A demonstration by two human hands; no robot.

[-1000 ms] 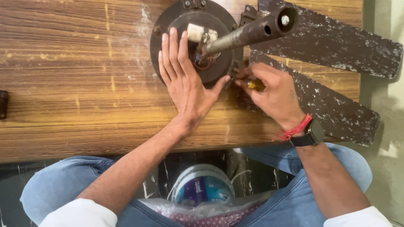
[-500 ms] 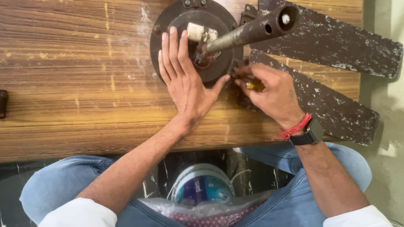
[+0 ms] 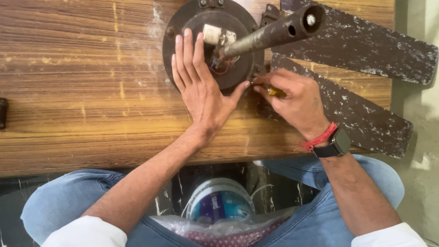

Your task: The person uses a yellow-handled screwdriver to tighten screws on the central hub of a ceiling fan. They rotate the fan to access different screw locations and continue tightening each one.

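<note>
A dark round ceiling-fan motor (image 3: 183, 20) lies on the wooden table (image 3: 82, 91), its downrod (image 3: 274, 32) pointing up toward the camera. Red and blue wires (image 3: 222, 68) and a white part (image 3: 211, 33) sit at the rod's base. My left hand (image 3: 201, 89) rests flat on the motor housing with its fingers spread. My right hand (image 3: 295, 100) grips a yellow-handled screwdriver (image 3: 275, 92) at the motor's right edge, where a blade bracket meets the housing. Two dusty dark fan blades (image 3: 366, 45) extend to the right.
A small dark object (image 3: 2, 112) lies at the table's left edge. Below the table, between my knees in blue jeans, stand a white and blue bucket (image 3: 219, 203) and a clear plastic bag (image 3: 228, 228) with patterned cloth. A pale floor strip shows at right.
</note>
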